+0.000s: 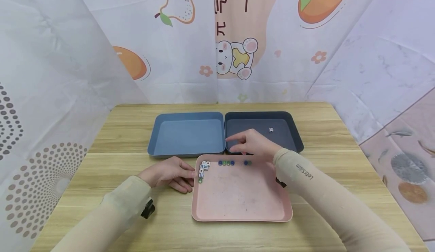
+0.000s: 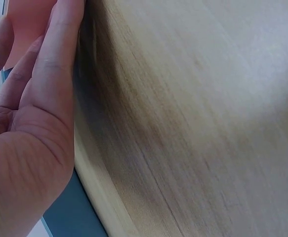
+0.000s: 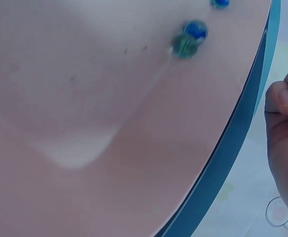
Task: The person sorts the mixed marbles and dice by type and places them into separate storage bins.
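My right hand (image 1: 253, 142) hovers over the left part of the dark navy tray (image 1: 297, 140), thumb and index finger apart with nothing visible between them. In the right wrist view its curled other fingers (image 3: 284, 98) show at the right edge. Beside the pink tray (image 1: 242, 216), my left hand (image 1: 171, 172) has its fingertips at the left rim, other fingers lower by the table. White dice (image 1: 204, 166) cluster in the pink tray's back left corner, a green marble (image 1: 200, 180) below them. A single die (image 1: 271, 130) lies in the navy tray.
A blue tray (image 1: 190, 135) stands left of the navy one, side by side. Along the pink tray's back edge sit several blue and green marbles (image 1: 226, 163), and a separate pair (image 1: 247, 163) farther right. All rest on a wooden table (image 1: 129, 131) before a printed curtain (image 1: 190, 55).
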Demonstrator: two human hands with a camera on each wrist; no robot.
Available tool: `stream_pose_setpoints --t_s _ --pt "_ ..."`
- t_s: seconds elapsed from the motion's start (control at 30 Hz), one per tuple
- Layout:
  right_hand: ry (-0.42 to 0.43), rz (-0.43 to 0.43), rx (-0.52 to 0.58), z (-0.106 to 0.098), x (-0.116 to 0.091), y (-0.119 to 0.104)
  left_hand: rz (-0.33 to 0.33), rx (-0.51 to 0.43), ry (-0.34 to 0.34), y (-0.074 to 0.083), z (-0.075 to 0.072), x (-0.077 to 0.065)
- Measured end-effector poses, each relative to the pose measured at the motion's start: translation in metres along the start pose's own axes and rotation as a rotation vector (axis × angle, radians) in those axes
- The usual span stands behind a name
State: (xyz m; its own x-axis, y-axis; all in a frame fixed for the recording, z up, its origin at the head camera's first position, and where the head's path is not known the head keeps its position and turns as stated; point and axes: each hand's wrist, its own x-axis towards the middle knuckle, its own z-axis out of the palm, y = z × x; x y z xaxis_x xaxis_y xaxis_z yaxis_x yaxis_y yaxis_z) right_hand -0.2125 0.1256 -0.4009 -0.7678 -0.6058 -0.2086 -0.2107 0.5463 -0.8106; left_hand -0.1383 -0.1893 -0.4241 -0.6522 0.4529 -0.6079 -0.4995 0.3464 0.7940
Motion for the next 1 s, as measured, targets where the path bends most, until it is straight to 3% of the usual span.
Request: stream_pose_setpoints --t_s 0.5,0.77,1.0 --pt "-0.127 -0.066 0.035 0.025 0.006 -0.021 0.005 -0.004 -0.002 -0.001 -0.001 -0.001" --pt "-0.170 -0.148 -0.040 0.039 0.012 -0.027 0.006 -0.002 -0.005 -0.001 0.000 -0.002" --pt "-0.213 -0.137 0.029 0.051 0.017 -0.028 0.001 -0.006 -0.006 -0.002 0.000 0.000"
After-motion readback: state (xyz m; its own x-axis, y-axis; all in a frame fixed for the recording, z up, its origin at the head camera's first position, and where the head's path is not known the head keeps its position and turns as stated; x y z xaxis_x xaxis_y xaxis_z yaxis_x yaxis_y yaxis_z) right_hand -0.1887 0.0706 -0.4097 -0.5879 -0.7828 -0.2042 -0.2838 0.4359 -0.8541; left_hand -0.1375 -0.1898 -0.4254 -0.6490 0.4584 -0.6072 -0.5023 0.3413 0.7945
